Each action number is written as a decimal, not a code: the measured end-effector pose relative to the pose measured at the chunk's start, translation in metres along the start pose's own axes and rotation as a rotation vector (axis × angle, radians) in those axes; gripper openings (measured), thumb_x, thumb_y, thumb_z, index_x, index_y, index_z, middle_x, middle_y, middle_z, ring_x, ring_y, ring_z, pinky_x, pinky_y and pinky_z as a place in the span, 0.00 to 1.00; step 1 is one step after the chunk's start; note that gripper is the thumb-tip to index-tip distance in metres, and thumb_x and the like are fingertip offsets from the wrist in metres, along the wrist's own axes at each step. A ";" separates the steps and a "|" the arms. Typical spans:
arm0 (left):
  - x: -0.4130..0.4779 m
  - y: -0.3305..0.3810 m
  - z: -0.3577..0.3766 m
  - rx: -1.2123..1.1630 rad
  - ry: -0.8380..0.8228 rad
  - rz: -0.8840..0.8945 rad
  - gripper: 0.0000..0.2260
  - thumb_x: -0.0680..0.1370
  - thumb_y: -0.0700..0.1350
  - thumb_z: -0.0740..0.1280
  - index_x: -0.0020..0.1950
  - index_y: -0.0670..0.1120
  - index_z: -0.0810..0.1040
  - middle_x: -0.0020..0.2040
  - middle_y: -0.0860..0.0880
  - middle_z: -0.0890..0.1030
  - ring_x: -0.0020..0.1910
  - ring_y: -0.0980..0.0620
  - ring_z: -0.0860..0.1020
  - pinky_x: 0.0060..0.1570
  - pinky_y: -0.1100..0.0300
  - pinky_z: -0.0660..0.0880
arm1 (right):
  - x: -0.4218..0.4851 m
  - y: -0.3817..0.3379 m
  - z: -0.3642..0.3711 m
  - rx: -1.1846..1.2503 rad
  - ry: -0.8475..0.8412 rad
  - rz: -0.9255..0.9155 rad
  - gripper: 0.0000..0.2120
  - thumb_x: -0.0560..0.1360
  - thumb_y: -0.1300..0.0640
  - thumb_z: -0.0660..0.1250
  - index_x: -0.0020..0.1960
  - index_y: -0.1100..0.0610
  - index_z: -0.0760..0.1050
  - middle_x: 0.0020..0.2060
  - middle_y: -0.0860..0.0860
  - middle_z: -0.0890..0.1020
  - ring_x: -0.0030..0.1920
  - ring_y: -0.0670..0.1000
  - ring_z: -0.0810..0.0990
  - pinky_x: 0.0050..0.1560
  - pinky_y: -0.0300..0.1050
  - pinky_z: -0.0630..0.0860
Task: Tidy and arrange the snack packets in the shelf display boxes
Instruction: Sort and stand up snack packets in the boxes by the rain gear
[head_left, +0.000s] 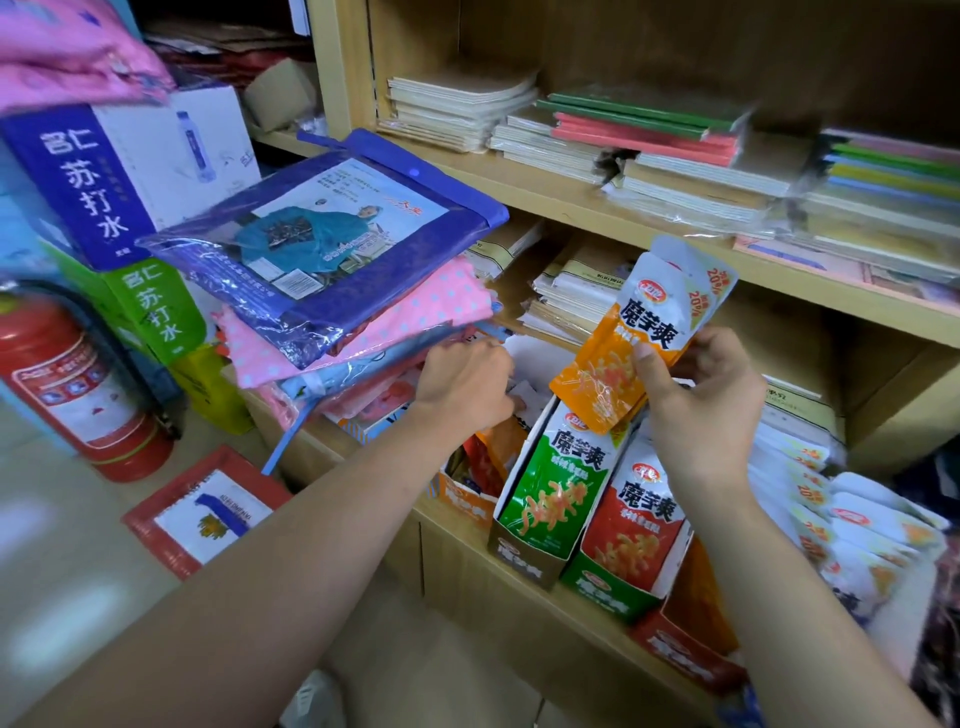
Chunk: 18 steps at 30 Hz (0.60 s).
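My right hand (704, 400) pinches an orange-and-white snack packet (644, 332) and holds it tilted above the display boxes on the low shelf. Below it stand a box with green packets (558, 488) and a box with red packets (631, 540), both upright. My left hand (462, 382) reaches into the orange display box (465, 499) at the left, its fingertips hidden among the packets there. A red box (685, 654) sits further right at the shelf's front edge.
Stacked raincoat bags (332, 249) overhang the shelf close to my left hand. Loose white packets (852, 525) lie piled at the right. Notebooks (649, 140) fill the upper shelves. A red fire extinguisher (67, 379) and cartons (98, 171) stand on the floor at left.
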<state>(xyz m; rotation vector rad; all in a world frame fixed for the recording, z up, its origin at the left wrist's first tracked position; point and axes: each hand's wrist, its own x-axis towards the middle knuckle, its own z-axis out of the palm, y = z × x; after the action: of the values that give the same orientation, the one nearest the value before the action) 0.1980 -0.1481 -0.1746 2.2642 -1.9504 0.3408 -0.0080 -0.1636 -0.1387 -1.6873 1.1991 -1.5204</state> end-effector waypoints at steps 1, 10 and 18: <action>-0.001 -0.002 0.001 -0.028 0.015 -0.009 0.12 0.76 0.53 0.68 0.57 0.53 0.83 0.51 0.50 0.82 0.50 0.45 0.81 0.38 0.57 0.67 | 0.000 0.000 0.000 -0.001 -0.003 0.001 0.09 0.76 0.55 0.74 0.52 0.53 0.77 0.45 0.48 0.85 0.43 0.51 0.84 0.46 0.55 0.82; -0.024 -0.024 -0.017 -0.401 0.163 -0.050 0.09 0.77 0.54 0.72 0.55 0.55 0.85 0.63 0.58 0.79 0.59 0.52 0.79 0.49 0.56 0.73 | -0.001 -0.007 0.002 0.075 0.019 0.017 0.08 0.75 0.57 0.74 0.52 0.54 0.77 0.44 0.49 0.85 0.42 0.47 0.84 0.45 0.49 0.81; -0.068 -0.037 -0.039 -0.494 0.239 -0.263 0.05 0.71 0.56 0.74 0.44 0.57 0.86 0.40 0.49 0.85 0.44 0.43 0.83 0.43 0.52 0.79 | 0.001 -0.018 0.007 0.206 0.089 0.013 0.12 0.75 0.60 0.74 0.57 0.57 0.77 0.49 0.51 0.85 0.49 0.50 0.85 0.51 0.54 0.82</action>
<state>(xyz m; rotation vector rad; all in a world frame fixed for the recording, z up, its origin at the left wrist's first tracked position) 0.2221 -0.0681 -0.1529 2.0089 -1.4059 0.0791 0.0027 -0.1581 -0.1241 -1.4884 1.0545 -1.6646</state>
